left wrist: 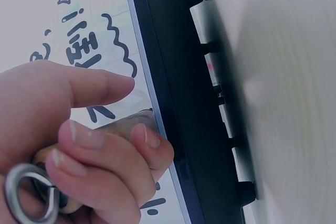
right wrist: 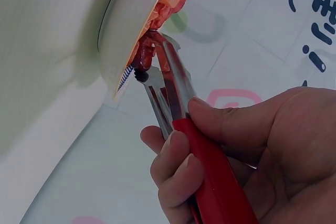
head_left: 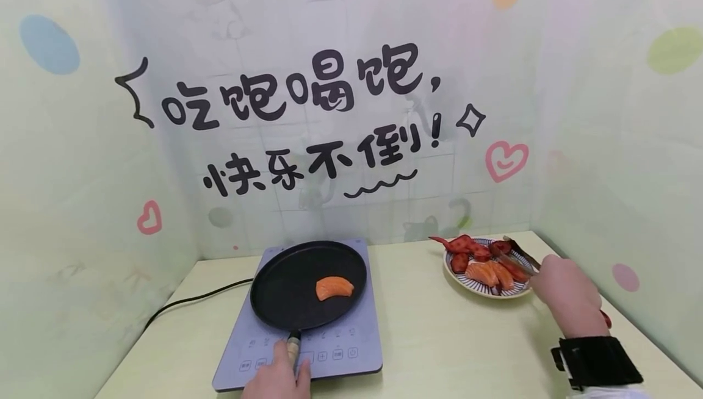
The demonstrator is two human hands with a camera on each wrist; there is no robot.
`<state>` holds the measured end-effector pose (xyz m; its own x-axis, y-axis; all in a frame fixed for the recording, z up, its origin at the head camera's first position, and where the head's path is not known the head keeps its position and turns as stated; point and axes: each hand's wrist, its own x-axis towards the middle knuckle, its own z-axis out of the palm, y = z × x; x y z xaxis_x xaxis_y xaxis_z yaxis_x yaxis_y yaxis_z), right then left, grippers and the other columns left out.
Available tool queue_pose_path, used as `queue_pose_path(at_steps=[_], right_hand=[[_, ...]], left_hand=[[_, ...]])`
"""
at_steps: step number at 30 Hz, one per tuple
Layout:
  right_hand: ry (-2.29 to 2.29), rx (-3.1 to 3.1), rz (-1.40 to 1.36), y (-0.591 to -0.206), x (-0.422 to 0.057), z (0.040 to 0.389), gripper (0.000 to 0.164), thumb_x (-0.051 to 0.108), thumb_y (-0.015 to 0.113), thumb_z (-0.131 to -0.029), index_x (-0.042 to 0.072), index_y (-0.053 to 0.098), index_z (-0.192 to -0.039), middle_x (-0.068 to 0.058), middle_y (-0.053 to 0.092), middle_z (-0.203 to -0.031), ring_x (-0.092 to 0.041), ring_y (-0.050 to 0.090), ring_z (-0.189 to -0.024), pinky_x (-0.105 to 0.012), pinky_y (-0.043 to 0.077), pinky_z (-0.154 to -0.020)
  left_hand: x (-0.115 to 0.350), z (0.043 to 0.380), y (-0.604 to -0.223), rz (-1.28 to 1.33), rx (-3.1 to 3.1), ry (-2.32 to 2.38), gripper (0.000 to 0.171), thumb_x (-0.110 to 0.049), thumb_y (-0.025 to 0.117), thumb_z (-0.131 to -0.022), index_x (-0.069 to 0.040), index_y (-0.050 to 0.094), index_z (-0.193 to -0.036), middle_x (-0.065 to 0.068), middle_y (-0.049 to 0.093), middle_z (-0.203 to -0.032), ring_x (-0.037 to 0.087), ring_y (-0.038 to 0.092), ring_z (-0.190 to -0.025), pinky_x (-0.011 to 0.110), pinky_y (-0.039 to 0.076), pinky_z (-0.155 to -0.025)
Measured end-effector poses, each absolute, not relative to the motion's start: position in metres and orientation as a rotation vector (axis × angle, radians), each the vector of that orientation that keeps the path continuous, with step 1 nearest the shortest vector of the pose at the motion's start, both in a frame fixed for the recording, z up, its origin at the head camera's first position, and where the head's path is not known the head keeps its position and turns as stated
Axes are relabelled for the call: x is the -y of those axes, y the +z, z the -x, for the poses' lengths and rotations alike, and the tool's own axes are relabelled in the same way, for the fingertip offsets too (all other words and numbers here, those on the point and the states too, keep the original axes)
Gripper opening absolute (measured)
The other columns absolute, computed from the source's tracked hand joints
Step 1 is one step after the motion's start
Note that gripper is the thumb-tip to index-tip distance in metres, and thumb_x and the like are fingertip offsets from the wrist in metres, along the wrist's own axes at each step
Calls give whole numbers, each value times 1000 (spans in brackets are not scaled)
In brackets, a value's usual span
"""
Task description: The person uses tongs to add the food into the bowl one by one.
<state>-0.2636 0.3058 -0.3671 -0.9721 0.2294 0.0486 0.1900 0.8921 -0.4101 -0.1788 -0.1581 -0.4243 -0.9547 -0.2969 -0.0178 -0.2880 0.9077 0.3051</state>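
My left hand (head_left: 279, 376) grips the handle (left wrist: 122, 127) of a black frying pan (head_left: 285, 292). An orange salmon slice (head_left: 334, 288) lies on the right side of the pan. At the right, my right hand (head_left: 570, 296) holds metal tongs with red handles (right wrist: 212, 166) over a blue-and-white patterned plate (head_left: 489, 293). Salmon slices (head_left: 483, 274) and dark red, glossy pieces of food (head_left: 464, 245) fill the plate. In the right wrist view the tongs' tips straddle a dark red piece (right wrist: 143, 55) at the plate's edge; whether they pinch it I cannot tell.
Under the pan sits a flat grey-blue induction cooker (head_left: 233, 350) with touch buttons along its front. A black cable (head_left: 198, 296) runs from it to the left. The pale table (head_left: 434, 338) is enclosed by printed curtain walls (head_left: 620, 161) at the back and both sides.
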Motion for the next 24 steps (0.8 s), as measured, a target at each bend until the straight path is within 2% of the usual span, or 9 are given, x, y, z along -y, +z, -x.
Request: queue_pose_path(at_steps=[5, 10, 16, 21, 24], right_hand=[[638, 2961, 312, -367, -310, 263, 19, 13, 62, -94, 2, 61, -79, -15, 55, -77, -30, 51, -70, -44, 43, -58], [643, 2940, 317, -365, -312, 263, 18, 10, 59, -93, 2, 61, -76, -15, 54, -74, -28, 49, -67, -41, 40, -56], [651, 2883, 278, -359, -307, 259, 19, 5, 55, -90, 5, 58, -71, -8, 47, -67, -24, 45, -61, -37, 35, -54], [657, 2835, 212, -349, -294, 254, 16, 4, 52, -87, 2, 62, -76, -8, 54, -67, -24, 48, -59, -36, 36, -53], [619, 2808, 126, -340, -280, 251, 17, 7, 55, -92, 1, 64, -79, -9, 56, -69, -24, 49, -60, -36, 36, -55]], left_hand=[[158, 180, -423, -470, 3049, -473, 49, -38, 69, -99, 4, 52, -118, 13, 58, -69, 27, 58, -59, 41, 44, -59], [158, 180, -424, -460, 3041, -483, 48, -37, 69, -99, 4, 51, -115, 13, 56, -68, 27, 58, -58, 40, 43, -59], [158, 179, -427, -451, 3022, -477, 47, -37, 70, -99, 4, 52, -113, 12, 55, -66, 26, 57, -57, 39, 42, -58], [158, 180, -428, -465, 3021, -469, 48, -37, 70, -98, 4, 52, -115, 12, 56, -67, 26, 57, -59, 40, 43, -60], [158, 181, -429, -458, 3015, -468, 47, -37, 70, -98, 3, 52, -113, 12, 55, -66, 26, 57, -58, 40, 42, -59]])
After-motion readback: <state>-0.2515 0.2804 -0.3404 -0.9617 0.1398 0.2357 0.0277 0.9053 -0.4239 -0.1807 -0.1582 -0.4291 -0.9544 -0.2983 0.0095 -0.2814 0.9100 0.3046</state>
